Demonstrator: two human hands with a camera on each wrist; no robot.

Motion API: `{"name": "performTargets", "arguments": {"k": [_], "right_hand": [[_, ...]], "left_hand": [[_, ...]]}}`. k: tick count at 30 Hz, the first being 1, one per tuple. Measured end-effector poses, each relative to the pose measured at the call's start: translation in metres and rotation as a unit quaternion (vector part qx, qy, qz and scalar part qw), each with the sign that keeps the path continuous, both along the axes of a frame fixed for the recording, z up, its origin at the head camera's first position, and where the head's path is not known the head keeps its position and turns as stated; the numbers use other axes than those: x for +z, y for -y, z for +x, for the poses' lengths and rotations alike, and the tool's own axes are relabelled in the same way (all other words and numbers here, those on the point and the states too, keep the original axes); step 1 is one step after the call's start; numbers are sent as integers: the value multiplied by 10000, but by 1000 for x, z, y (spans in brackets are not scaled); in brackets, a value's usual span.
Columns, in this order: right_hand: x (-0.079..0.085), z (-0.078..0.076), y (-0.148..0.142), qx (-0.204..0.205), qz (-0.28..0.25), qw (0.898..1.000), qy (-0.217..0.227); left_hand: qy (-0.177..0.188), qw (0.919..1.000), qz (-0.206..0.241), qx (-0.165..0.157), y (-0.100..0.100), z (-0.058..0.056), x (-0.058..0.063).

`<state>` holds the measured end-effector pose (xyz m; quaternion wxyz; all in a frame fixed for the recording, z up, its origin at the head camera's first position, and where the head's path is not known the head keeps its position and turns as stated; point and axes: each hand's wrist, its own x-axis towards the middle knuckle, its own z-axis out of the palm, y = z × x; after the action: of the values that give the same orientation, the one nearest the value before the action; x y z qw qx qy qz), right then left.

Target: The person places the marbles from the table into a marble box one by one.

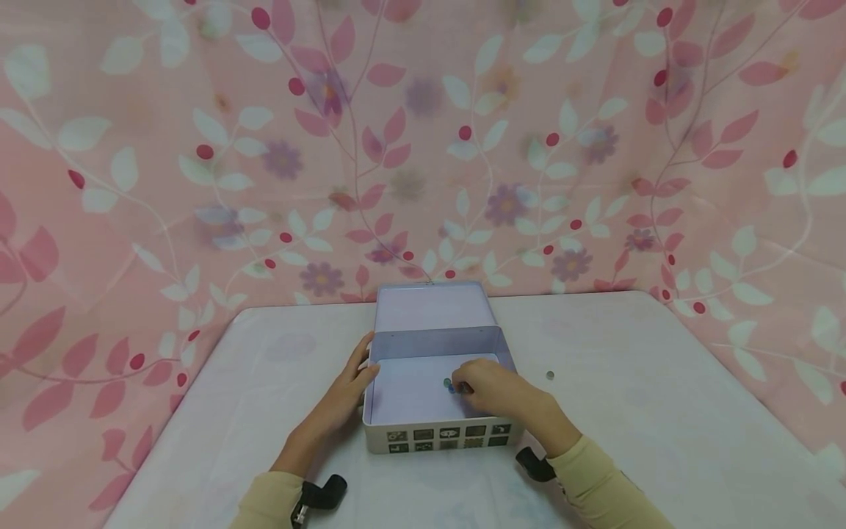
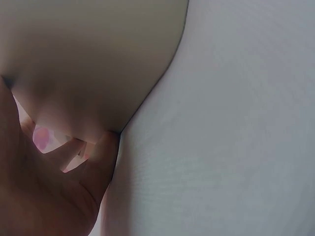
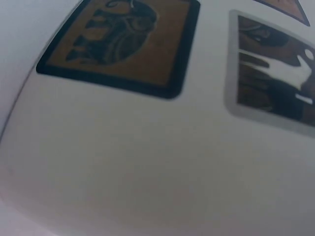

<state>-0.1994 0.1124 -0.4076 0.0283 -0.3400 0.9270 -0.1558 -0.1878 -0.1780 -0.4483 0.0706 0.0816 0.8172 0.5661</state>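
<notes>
A shallow metal box [image 1: 423, 400] stands on the table with its lid [image 1: 432, 307] swung back on the far side. My left hand [image 1: 346, 393] holds the box's left wall, the thumb at the rim and the other fingers along the outside. In the left wrist view, fingers [image 2: 101, 162] touch the pale side wall. My right hand [image 1: 496, 386] reaches inside, its fingers bent down near the floor of the box. Small blue-green marbles [image 1: 447, 383] lie right at those fingertips. I cannot tell whether the right hand grips any.
One more marble [image 1: 550, 375] lies on the white-covered table [image 1: 608, 353], right of the box. Small square pictures [image 1: 449, 433] decorate the front wall; an elephant picture [image 3: 118, 44] shows in the right wrist view. Behind the table hangs a pink floral cloth [image 1: 423, 147].
</notes>
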Motion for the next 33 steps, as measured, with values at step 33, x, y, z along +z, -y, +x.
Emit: {"name": "performTargets", "arguments": {"k": [33], "right_hand": [[19,-1,-17,8,-720,9972,199]], "left_hand": [[-133,9999,-51,-17,1,-3,-4]]}}
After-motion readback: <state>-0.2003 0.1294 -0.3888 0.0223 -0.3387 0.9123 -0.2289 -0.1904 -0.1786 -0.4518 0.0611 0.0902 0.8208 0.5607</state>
